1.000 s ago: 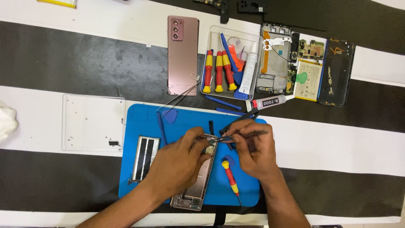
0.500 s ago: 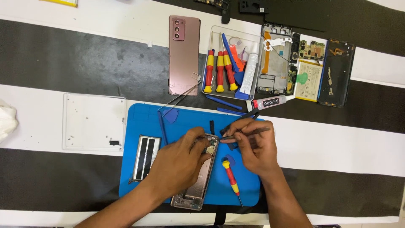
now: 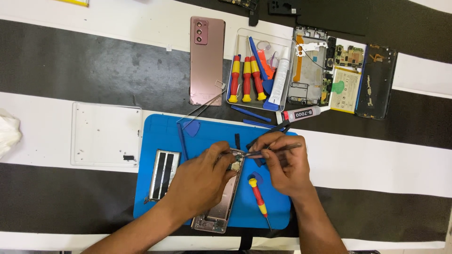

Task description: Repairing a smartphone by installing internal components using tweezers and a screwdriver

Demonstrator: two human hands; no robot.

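A black-and-white striped table [image 3: 70,61] is covered in part by a blue work mat [image 3: 207,129]. On the mat, an opened phone frame [image 3: 221,202] is pinned beneath the left hand [image 3: 202,181], whose fingers are pressed onto its upper end. Metal tweezers [image 3: 273,150] are pinched in the right hand [image 3: 285,167], the tips placed at the frame's top. A red-and-yellow screwdriver [image 3: 258,200] is noted just beside the frame.
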